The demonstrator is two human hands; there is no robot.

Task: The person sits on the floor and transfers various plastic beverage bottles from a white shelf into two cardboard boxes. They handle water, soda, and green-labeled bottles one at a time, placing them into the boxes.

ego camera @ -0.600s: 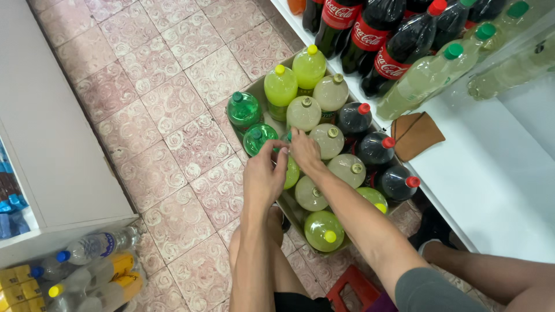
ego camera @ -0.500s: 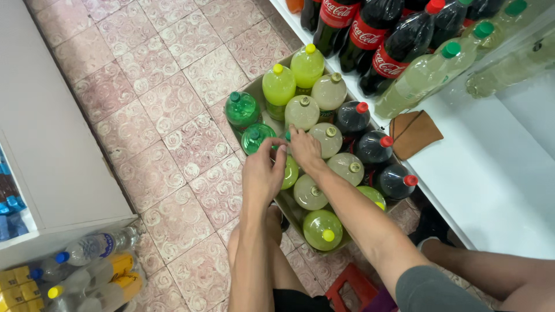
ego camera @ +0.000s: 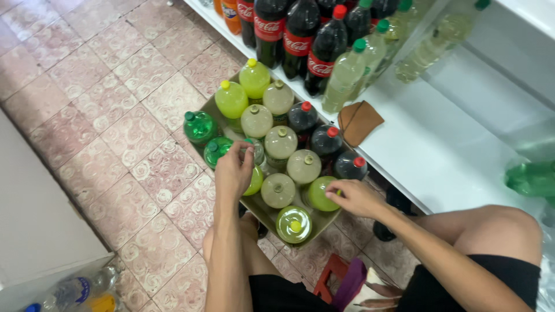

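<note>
Bottles in the tray (ego camera: 332,222): clear glossy plastic, smooth, catching highlights; caps matt plastic. The yellow-green bottle (ego camera: 319,193) under the right hand (ego camera: 354,197) shines wet-bright; the small bottle (ego camera: 257,153) at the left hand (ego camera: 232,172) is clear, glossy plastic. Tray looks like dull cardboard, matt tan. At 12 o'clock, dark cola bottles (ego camera: 298,34), glossy with slick paper-like labels. At 2 o'clock, brown cloth (ego camera: 358,121), soft, matt, stitched edge, on a smooth white shelf (ego camera: 428,156), faint sheen. At 9 o'clock, floor tiles (ego camera: 115,121): patterned, worn, low gloss. Red stool (ego camera: 326,277) at 6 o'clock: matt plastic.
</note>
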